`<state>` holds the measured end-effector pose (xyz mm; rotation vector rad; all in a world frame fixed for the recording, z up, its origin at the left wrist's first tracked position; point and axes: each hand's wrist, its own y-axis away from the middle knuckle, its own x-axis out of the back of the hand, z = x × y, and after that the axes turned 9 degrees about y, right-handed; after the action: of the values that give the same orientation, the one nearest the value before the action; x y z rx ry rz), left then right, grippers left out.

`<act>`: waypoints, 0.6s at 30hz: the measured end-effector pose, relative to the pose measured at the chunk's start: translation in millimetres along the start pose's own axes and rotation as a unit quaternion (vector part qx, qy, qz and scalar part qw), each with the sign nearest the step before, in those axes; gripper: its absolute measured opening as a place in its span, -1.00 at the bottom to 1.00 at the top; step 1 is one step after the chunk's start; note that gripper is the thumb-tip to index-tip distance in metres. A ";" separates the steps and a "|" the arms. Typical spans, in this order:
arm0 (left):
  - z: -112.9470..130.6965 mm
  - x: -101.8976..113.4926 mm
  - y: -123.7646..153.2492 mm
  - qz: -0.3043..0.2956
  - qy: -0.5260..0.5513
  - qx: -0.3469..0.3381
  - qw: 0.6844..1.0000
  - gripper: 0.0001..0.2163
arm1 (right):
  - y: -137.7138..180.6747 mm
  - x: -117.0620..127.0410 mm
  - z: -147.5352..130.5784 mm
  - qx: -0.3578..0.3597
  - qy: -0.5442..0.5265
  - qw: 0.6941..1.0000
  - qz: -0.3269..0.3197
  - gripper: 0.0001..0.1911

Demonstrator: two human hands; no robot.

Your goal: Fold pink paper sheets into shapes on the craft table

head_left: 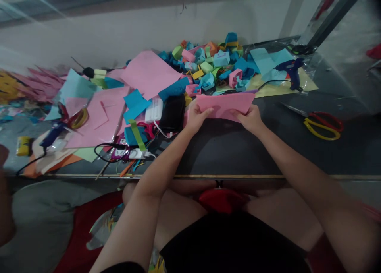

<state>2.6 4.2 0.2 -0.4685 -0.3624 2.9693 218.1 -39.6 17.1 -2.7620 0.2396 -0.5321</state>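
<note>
Left hand [197, 117] and right hand [249, 116] pinch pink paper [225, 105], fingers hidden behind.
Dark bench [226, 148] stretches to its front edge; a co-worker's arm [5, 203] is cut off.

Free tabletop [354, 155] around the obstructing scissors [308, 116]

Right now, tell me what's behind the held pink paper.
Beyond the pink paper, multicoloured folded paper pieces show above its top edge; whatever it covers cannot be seen.
</note>
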 end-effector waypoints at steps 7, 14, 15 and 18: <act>0.2 0.4 4.0 -0.087 -0.087 0.019 0.992 -0.44 | -5.1 6.0 9.3 -0.043 -0.016 0.998 -0.040 -0.31; 0.4 6.6 -1.6 -0.108 -0.198 0.030 0.974 -0.41 | -4.3 9.1 5.7 -0.059 0.037 0.995 -0.077 -0.25; 2.1 5.4 -0.8 -0.107 -0.202 0.030 0.973 -0.42 | -4.0 9.2 4.3 -0.050 0.044 0.994 -0.083 -0.26; 8.0 -1.7 5.6 -0.088 -0.201 0.023 0.975 -0.46 | -1.5 8.3 -1.6 -0.031 0.048 0.997 -0.046 -0.28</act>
<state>1.3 -3.2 6.7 0.1702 -0.3490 2.8720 225.2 -40.5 21.8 -2.8227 0.1553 -0.6919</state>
